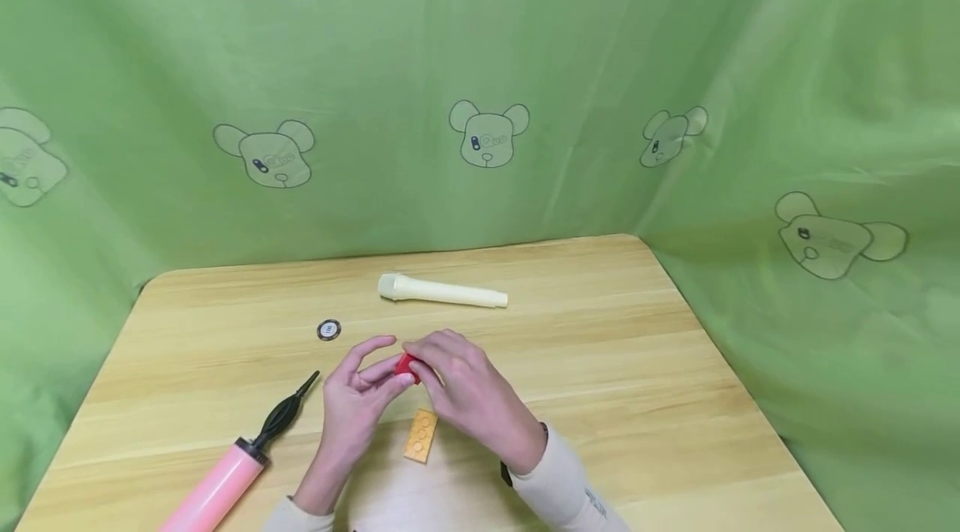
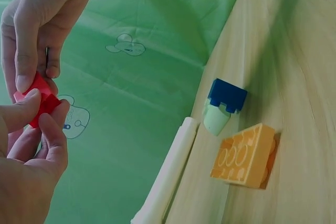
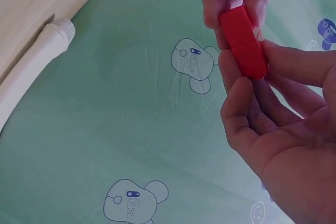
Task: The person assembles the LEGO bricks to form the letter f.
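Above the table, my left hand point(image 1: 352, 407) and right hand point(image 1: 476, 390) meet at a small red toy brick point(image 1: 406, 364). Thumb and fingers of each hand pinch it from opposite ends. In the right wrist view, a seam crosses the red brick point(image 3: 244, 45), so it may be two pieces together. Fingers cover part of it. An orange toy brick point(image 1: 421, 436) lies on the table below the hands. Near it in the left wrist view are a dark blue brick point(image 2: 228, 95) and a pale green piece point(image 2: 215, 120), which touch; the head view does not show them.
A cream microphone point(image 1: 442, 291) lies beyond the hands, with a round black-and-white chip point(image 1: 328, 329) to its left. A pink hand pump point(image 1: 217, 490) with a black nozzle lies at the left front. Green curtains point(image 1: 375, 57) stand around the wooden table point(image 1: 637, 365).
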`<action>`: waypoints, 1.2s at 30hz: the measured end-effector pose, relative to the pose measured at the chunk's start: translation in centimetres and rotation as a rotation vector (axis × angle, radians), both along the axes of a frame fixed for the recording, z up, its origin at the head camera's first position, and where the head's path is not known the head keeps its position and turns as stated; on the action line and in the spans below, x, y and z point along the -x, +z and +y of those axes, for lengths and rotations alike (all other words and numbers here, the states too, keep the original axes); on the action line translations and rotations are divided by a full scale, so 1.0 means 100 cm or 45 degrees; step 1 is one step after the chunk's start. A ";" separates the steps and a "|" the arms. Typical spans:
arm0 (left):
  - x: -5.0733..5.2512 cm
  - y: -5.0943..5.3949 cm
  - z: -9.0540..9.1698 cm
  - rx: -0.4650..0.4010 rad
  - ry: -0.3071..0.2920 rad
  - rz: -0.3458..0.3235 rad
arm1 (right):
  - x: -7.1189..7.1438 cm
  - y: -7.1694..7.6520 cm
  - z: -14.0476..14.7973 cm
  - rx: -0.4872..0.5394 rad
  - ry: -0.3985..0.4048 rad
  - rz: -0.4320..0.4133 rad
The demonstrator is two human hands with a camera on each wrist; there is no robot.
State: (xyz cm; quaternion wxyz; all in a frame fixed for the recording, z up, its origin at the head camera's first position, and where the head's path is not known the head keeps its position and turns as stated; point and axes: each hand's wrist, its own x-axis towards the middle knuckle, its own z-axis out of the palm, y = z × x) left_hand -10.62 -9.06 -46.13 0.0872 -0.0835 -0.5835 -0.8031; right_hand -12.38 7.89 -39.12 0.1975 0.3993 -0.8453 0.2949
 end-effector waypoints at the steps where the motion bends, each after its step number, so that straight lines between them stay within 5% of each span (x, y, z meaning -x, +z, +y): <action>1: -0.001 0.001 0.000 -0.006 0.008 -0.001 | -0.001 0.001 0.000 -0.002 0.000 -0.001; 12: -0.005 0.003 -0.002 0.052 0.030 0.014 | -0.002 -0.003 0.001 0.008 -0.006 0.002; 19: 0.000 0.002 -0.001 0.103 -0.130 -0.021 | 0.002 -0.001 0.013 0.037 0.020 -0.059; 29: 0.001 -0.004 -0.014 0.330 -0.332 -0.102 | 0.002 -0.001 0.014 -0.046 0.091 -0.239; 36: 0.005 -0.002 -0.015 0.364 -0.266 -0.108 | 0.005 -0.005 0.013 -0.028 0.086 -0.226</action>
